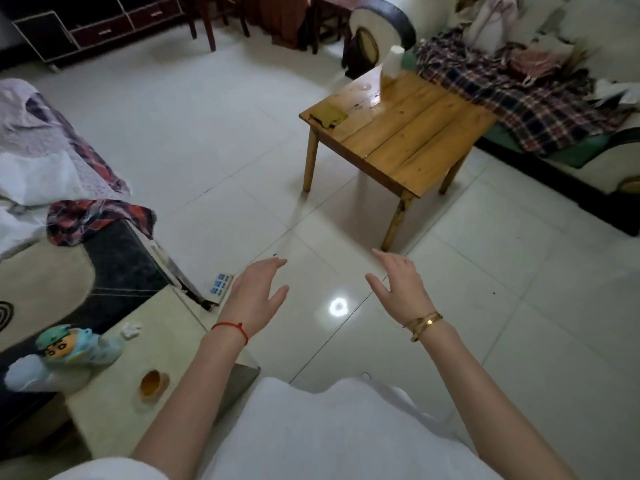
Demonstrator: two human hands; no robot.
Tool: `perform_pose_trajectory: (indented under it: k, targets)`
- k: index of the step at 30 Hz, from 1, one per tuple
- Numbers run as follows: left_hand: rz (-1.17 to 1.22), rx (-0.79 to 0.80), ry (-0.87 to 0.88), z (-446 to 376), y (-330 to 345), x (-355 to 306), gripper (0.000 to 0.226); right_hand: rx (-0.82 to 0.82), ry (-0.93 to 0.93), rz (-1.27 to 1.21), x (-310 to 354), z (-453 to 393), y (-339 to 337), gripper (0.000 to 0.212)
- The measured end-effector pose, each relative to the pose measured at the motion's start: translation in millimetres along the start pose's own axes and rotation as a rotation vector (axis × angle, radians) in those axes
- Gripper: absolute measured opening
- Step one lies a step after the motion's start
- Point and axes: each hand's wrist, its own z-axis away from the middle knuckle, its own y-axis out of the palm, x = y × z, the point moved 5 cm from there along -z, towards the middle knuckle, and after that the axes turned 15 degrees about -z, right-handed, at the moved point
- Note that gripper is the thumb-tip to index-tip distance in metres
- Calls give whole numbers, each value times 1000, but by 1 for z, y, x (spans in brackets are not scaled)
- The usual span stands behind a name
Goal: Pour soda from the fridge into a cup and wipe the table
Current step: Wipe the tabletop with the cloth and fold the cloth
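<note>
Two empty hands, nothing poured yet.
Left hand (258, 292) and right hand (401, 284) hover spread over the floor at lower centre. No fridge or soda shows. On the wooden tabletop (415, 140), upper right, sit a white cup (393, 60) and yellow cloth (329, 116); pouring and wiping likely remain.

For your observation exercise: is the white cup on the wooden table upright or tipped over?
Upright: the white cup stands on its base at the wooden table's far edge.
</note>
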Motion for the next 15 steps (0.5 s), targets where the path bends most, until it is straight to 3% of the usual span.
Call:
perform_pose_trajectory:
  k: [7, 15]
  targets:
    - [8, -3, 93, -75, 18, -117, 50, -56, 61, 7, -80, -19, -100, 51]
    - [-19, 55, 198, -157, 39, -201, 50, -98, 160, -34, -151, -47, -152, 52]
